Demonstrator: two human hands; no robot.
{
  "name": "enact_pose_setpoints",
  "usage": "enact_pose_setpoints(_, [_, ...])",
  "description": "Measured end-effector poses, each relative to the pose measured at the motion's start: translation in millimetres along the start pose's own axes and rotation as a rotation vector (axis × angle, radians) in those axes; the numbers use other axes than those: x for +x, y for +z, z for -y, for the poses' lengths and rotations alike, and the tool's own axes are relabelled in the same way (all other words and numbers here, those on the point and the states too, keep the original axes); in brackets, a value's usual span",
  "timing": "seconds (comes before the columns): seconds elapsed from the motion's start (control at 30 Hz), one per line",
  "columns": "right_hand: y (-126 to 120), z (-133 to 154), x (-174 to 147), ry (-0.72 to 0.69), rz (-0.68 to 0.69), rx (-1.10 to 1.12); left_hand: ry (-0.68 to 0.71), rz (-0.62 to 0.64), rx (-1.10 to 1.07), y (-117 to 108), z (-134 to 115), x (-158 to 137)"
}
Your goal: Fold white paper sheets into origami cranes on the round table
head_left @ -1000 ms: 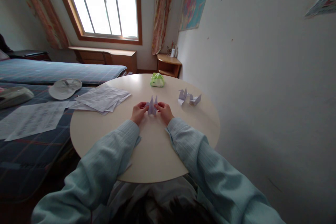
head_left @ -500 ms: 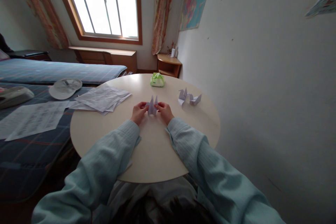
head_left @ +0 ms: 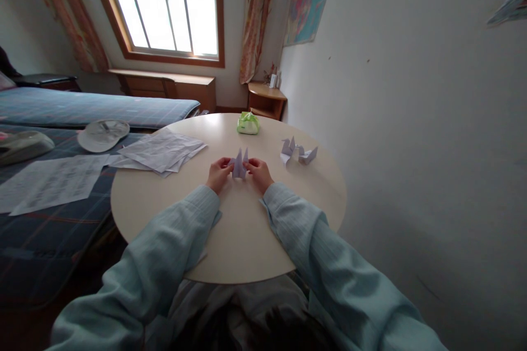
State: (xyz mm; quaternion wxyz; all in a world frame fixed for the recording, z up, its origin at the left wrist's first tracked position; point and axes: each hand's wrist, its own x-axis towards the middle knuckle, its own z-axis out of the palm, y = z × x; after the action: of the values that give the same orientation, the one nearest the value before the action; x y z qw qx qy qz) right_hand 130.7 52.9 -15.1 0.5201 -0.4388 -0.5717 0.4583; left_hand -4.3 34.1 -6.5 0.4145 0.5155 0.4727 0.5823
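Between my two hands is a folded paper crane (head_left: pixel 239 167), pale lilac-white, with two tall points standing up side by side. My left hand (head_left: pixel 219 174) pinches it at its left side, fingers closed. On its right side my right hand (head_left: pixel 259 174) grips it between thumb and fingers. The paper is just above or on the round table (head_left: pixel 247 230); I cannot tell which. Two more folded paper cranes, one (head_left: pixel 289 150) upright and one (head_left: pixel 308 155) lower beside it, stand to the right of my right hand.
A green-and-white tissue pack (head_left: pixel 247 123) lies at the table's far side. Loose paper sheets (head_left: pixel 162 151) overlap the table's left edge, with more printed sheets (head_left: pixel 53 184) on the bed. A pale cap (head_left: pixel 102 136) rests there too. A white wall (head_left: pixel 411 137) rises close on the right.
The camera view has shifted very slightly. Both hands keep their hold on the paper crane, and nothing on the table has visibly moved.
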Motion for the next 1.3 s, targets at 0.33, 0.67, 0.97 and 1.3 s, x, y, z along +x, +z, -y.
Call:
enact_pose_setpoints(0.33, [0, -1, 1, -0.007, -0.004, -0.001, -0.011, -0.013, -0.001, 0, 1, 2])
enact_pose_setpoints(0.67, [0, 1, 0, 0.011, -0.031, 0.036, 0.005, -0.002, -0.032, 1, 2, 2])
enact_pose_setpoints(0.97, [0, -9, 9, 0.017, -0.039, 0.107, 0.005, -0.030, -0.053, 1, 6, 5])
enact_pose_setpoints(1.3, [1, -5, 5, 0.031, -0.057, 0.111, 0.015, -0.009, -0.054, 0, 8, 6])
